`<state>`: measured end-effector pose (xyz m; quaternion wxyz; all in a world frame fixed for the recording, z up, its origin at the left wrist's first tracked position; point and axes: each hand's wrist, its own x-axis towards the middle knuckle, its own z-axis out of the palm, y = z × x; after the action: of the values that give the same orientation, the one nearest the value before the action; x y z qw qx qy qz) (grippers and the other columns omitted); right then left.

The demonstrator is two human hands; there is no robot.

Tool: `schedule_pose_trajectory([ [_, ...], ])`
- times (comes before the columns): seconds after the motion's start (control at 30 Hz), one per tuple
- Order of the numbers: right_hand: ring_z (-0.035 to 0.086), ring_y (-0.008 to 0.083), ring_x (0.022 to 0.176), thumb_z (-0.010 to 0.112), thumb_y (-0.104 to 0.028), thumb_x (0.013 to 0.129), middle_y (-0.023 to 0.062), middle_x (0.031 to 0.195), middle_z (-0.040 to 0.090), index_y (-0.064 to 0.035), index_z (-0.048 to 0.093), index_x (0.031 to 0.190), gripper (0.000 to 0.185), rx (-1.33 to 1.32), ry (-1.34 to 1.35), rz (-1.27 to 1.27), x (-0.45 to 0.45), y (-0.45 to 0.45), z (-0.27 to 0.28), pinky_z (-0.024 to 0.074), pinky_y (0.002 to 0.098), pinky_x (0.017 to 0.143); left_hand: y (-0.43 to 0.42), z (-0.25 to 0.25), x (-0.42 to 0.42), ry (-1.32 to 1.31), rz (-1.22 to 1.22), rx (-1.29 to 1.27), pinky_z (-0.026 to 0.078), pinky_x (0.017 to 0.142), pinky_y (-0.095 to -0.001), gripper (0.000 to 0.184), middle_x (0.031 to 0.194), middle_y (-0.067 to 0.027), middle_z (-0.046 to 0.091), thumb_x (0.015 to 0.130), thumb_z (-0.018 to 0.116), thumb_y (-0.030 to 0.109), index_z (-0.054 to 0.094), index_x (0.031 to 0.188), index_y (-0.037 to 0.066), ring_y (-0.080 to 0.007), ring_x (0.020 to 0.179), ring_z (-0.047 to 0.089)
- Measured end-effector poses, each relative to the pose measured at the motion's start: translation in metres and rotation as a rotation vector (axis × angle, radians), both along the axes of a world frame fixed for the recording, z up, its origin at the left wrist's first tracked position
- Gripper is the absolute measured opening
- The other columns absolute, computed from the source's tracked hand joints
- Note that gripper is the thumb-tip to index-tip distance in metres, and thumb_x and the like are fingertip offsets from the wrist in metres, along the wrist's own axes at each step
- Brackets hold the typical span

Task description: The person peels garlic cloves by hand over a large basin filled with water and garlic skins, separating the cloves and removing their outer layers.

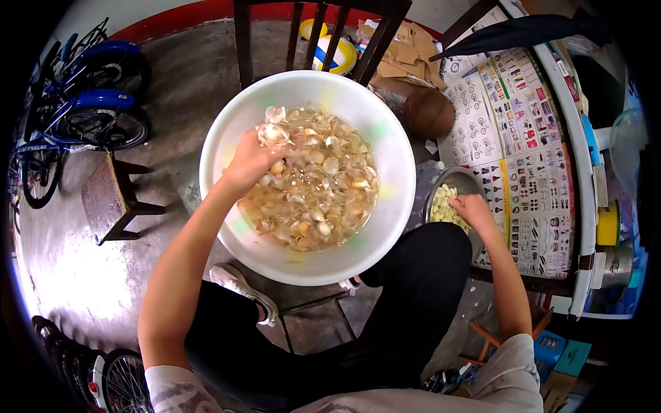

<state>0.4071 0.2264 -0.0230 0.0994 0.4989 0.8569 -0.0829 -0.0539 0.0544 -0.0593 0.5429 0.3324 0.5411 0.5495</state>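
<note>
A large white basin [227, 110] holds water with many garlic cloves and loose garlic skins [330, 165] floating in it. Over its left side, my left hand [252, 160] is closed around a clump of unpeeled garlic [275, 131], which sticks out past the fingers. To the right, a metal bowl [471, 180] contains peeled white garlic cloves [446, 203]. My right hand [472, 209] is at this bowl's right side, its fingers bent together over the cloves. Whatever those fingertips may hold is hidden.
Behind the basin stands a dark wooden chair [296, 41]. A table with printed sheets [523, 138] is at the right, with a dark umbrella [523, 38] across its far end. A brown ball [428, 114] lies near it. A small wooden stool [117, 196] and bicycles [96, 103] are at left.
</note>
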Motion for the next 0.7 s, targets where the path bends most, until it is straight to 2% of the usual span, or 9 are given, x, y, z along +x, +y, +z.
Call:
schedule_pose_trajectory([
  [0.03,0.065,0.037,0.091,0.062,-0.022,0.091,0.0194,0.107,0.067,-0.0038,0.071,0.097,0.021,0.059,-0.069,0.101,-0.001,-0.002,-0.003,0.0504,0.04,0.079,0.0,-0.003,0.0,0.012,0.002,0.025,0.042,0.048,-0.0242,0.031,0.091,-0.0027,0.06,0.087,0.066,0.011,0.058,0.115,0.002,-0.011,0.07,0.057],
  [0.1,0.064,0.0368,0.094,0.063,-0.013,0.089,0.0182,0.113,0.064,-0.0022,0.069,0.1,0.016,0.321,0.261,0.282,-0.038,-0.006,0.014,0.0508,0.0374,0.083,-0.001,-0.014,-0.002,-0.003,-0.005,0.064,0.042,0.048,-0.024,0.032,0.092,-0.0031,0.06,0.087,0.066,0.012,0.057,0.116,0.002,-0.0111,0.07,0.057],
  [0.17,0.066,0.0328,0.089,0.061,-0.004,0.087,0.0152,0.104,0.065,-0.0011,0.067,0.102,0.016,0.177,0.597,0.212,-0.125,-0.04,0.065,0.0523,0.0346,0.081,-0.003,-0.013,0.0,-0.002,-0.002,0.054,0.043,0.048,-0.0242,0.032,0.091,-0.0031,0.06,0.087,0.066,0.011,0.057,0.116,0.002,-0.0108,0.07,0.056],
  [0.23,0.066,0.0213,0.083,0.062,-0.002,0.086,0.0117,0.095,0.063,-0.0027,0.067,0.101,0.016,0.008,0.826,0.256,-0.192,-0.071,0.083,0.0524,0.0308,0.074,-0.003,0.008,0.013,0.028,-0.002,-0.046,0.045,0.048,-0.0255,0.029,0.09,-0.0036,0.062,0.086,0.067,0.01,0.059,0.113,0.001,-0.0112,0.069,0.058],
  [0.27,0.065,0.0221,0.08,0.066,-0.008,0.086,0.0099,0.095,0.063,-0.0051,0.067,0.102,0.016,-0.17,0.873,0.288,-0.219,-0.081,0.083,0.0517,0.032,0.073,-0.003,0.011,0.019,0.034,-0.003,-0.044,0.045,0.048,-0.0255,0.029,0.09,-0.0036,0.062,0.086,0.067,0.01,0.059,0.113,0.001,-0.0112,0.069,0.058],
  [0.33,0.064,0.0244,0.08,0.07,-0.022,0.085,0.0076,0.093,0.061,-0.008,0.065,0.106,0.026,-0.223,0.834,0.441,-0.267,-0.092,0.061,0.0517,0.0357,0.072,-0.003,0.014,0.025,0.125,0.035,-0.045,0.049,0.053,-0.0228,0.027,0.089,-0.0061,0.067,0.082,0.066,0.004,0.063,0.108,0.0,-0.0111,0.071,0.063],
  [0.53,0.065,0.0249,0.083,0.07,-0.012,0.082,0.0094,0.094,0.063,-0.0043,0.063,0.099,0.02,-0.268,0.872,0.418,-0.3,-0.087,0.005,0.0529,0.0349,0.071,-0.012,0.008,0.032,0.347,0.005,-0.13,0.053,0.065,-0.0293,0.032,0.09,-0.0102,0.069,0.079,0.069,0.009,0.063,0.109,-0.001,-0.0138,0.074,0.065],
  [0.63,0.063,0.0136,0.085,0.06,-0.009,0.088,0.0045,0.091,0.062,-0.0053,0.057,0.1,0.013,-0.952,1.003,-0.024,-0.29,-0.073,0.011,0.0501,0.0277,0.071,-0.013,0.032,0.032,0.189,0.008,-0.174,0.052,0.056,-0.0265,0.039,0.088,-0.0086,0.069,0.079,0.069,0.007,0.06,0.117,0.0,-0.0114,0.07,0.065],
  [0.7,0.063,0.0128,0.084,0.058,-0.009,0.089,0.0049,0.092,0.062,-0.0059,0.055,0.102,0.014,-1.065,1.021,-0.139,-0.289,-0.067,0.021,0.0494,0.0265,0.069,-0.009,0.02,0.028,0.158,0.013,-0.13,0.052,0.054,-0.0258,0.039,0.088,-0.0083,0.068,0.079,0.068,0.005,0.06,0.117,-0.001,-0.0108,0.068,0.064],
])
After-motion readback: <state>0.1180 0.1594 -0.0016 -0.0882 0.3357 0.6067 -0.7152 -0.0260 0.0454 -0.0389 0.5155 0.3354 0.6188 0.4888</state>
